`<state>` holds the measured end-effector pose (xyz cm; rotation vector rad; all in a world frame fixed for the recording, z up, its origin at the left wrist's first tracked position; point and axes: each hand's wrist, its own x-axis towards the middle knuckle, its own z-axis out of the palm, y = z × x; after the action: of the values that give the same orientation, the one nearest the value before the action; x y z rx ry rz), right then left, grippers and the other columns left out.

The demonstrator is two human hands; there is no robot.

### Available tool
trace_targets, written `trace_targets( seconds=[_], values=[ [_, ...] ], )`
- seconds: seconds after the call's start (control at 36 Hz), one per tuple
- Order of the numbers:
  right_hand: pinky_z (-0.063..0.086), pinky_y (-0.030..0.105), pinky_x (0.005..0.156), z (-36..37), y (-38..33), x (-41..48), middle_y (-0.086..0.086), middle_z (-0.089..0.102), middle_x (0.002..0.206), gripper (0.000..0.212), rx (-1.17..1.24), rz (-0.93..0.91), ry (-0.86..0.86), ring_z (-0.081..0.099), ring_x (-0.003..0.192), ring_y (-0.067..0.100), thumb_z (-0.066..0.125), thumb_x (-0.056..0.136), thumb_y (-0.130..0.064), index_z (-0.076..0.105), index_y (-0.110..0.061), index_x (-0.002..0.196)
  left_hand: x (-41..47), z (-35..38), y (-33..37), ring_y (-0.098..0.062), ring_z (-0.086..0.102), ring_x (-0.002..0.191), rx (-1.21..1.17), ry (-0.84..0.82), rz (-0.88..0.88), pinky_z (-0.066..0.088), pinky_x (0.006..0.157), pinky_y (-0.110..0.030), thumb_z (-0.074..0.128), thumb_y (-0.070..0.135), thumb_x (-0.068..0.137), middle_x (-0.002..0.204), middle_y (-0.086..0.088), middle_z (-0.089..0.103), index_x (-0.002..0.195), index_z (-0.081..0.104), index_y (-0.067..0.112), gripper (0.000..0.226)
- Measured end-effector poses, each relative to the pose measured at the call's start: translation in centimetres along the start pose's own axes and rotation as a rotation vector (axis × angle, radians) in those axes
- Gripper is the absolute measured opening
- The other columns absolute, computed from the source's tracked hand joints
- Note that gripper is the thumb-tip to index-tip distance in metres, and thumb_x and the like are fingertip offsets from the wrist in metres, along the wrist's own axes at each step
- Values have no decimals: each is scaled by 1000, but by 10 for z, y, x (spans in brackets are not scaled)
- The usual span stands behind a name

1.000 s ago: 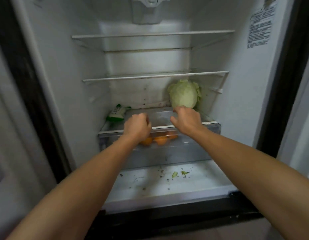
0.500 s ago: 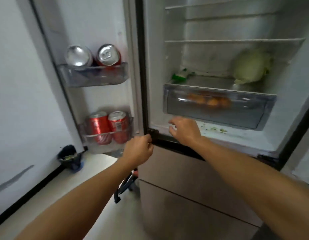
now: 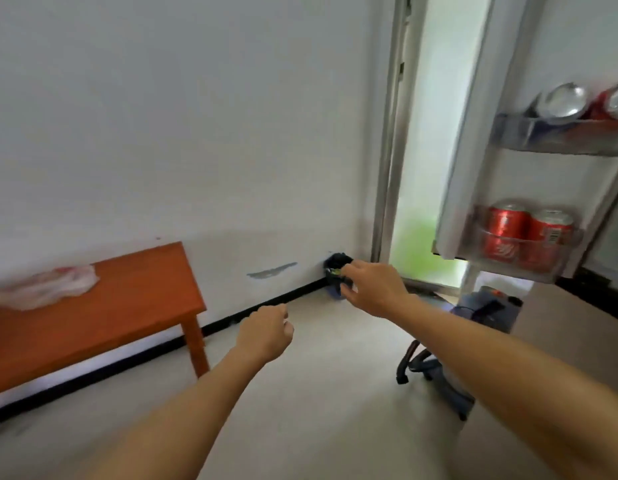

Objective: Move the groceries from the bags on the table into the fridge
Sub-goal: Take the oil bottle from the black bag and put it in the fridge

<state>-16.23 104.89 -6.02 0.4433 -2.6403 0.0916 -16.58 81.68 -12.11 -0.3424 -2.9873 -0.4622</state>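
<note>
An orange wooden table [image 3: 138, 296] stands at the left against the white wall, with a crumpled plastic bag [image 3: 48, 285] lying on it. The fridge door [image 3: 474, 133] hangs open at the right; its lower shelf holds two red cans [image 3: 525, 237] and its upper shelf two more cans [image 3: 577, 102]. My left hand [image 3: 266, 332] is a loose fist over the floor, holding nothing. My right hand [image 3: 373, 289] is stretched forward with curled, parted fingers, also holding nothing. The fridge's inside is out of view.
A small dark bin [image 3: 337, 271] sits in the corner by the doorway [image 3: 422, 168]. A blue vacuum cleaner [image 3: 480, 313] with a dark hose [image 3: 409, 365] stands on the floor below the fridge door. Pale floor lies between me and the table.
My view has swung left from the fridge interior to the wall and table. Both hands came off the crisper drawer and now hang in the air with nothing in them.
</note>
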Motion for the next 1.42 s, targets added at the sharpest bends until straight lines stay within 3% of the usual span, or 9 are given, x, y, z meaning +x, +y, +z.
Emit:
trace_targets(
  seconds=[0.11, 0.19, 0.36, 0.58, 0.89, 1.06, 1.14, 1.28, 1.42],
  values=[
    [46, 33, 75, 50, -117, 56, -1, 66, 118, 35, 99, -114, -43, 65, 98, 25, 51, 94, -38, 63, -21, 122, -34, -39, -119, -22, 62, 82, 30, 9, -189, 52, 73, -36, 49, 28, 89, 92, 0, 65, 94, 61, 21, 15],
    [48, 34, 82, 79, -205, 94, -4, 63, 121, 36, 171, -202, -82, 64, 101, 22, 47, 96, -40, 59, -23, 126, -57, -70, -201, -19, 61, 76, 41, 38, -318, 54, 73, -37, 50, 30, 90, 88, 0, 65, 85, 58, 22, 13],
    [52, 35, 77, 125, -338, 152, -5, 63, 107, 30, 240, -389, -154, 63, 88, 20, 45, 96, -41, 59, -25, 117, -107, -107, -322, -25, 60, 89, 85, 40, -523, 43, 68, -33, 48, 28, 91, 99, -2, 65, 97, 59, 19, 16],
    [54, 35, 76, 189, -478, 244, -6, 60, 116, 33, 302, -541, -213, 64, 92, 19, 44, 97, -42, 56, -27, 124, -126, -142, -460, -22, 61, 86, 116, 60, -700, 52, 72, -36, 50, 31, 90, 97, 0, 65, 105, 59, 19, 21],
    [52, 36, 82, 275, -630, 391, -4, 58, 129, 39, 329, -645, -310, 63, 105, 20, 44, 96, -44, 54, -27, 130, -91, -186, -633, -17, 60, 87, 116, 141, -799, 53, 76, -35, 51, 34, 93, 99, 4, 62, 103, 59, 21, 19],
    [52, 40, 86, 310, -726, 430, -2, 59, 125, 37, 367, -754, -375, 62, 106, 22, 46, 95, -42, 56, -26, 126, -116, -201, -725, -15, 60, 88, 104, 162, -926, 51, 77, -33, 52, 33, 93, 102, 5, 62, 109, 60, 23, 20],
    [52, 39, 83, 329, -777, 447, -1, 61, 120, 36, 378, -790, -370, 62, 103, 23, 47, 94, -42, 57, -25, 124, -128, -209, -775, -17, 60, 88, 105, 154, -947, 52, 78, -35, 51, 33, 93, 102, 4, 61, 109, 59, 22, 21],
    [51, 35, 76, 365, -860, 466, -4, 61, 118, 37, 368, -785, -390, 63, 96, 20, 45, 94, -43, 57, -27, 125, -146, -217, -862, -13, 59, 80, 118, 139, -922, 48, 67, -26, 50, 30, 93, 96, 4, 61, 107, 59, 19, 20],
    [50, 32, 74, 387, -941, 491, -9, 61, 120, 39, 377, -730, -427, 64, 99, 17, 47, 93, -43, 57, -30, 128, -169, -240, -951, -13, 61, 80, 121, 111, -894, 53, 69, -28, 49, 28, 92, 92, 4, 63, 98, 61, 19, 16]
  ],
)
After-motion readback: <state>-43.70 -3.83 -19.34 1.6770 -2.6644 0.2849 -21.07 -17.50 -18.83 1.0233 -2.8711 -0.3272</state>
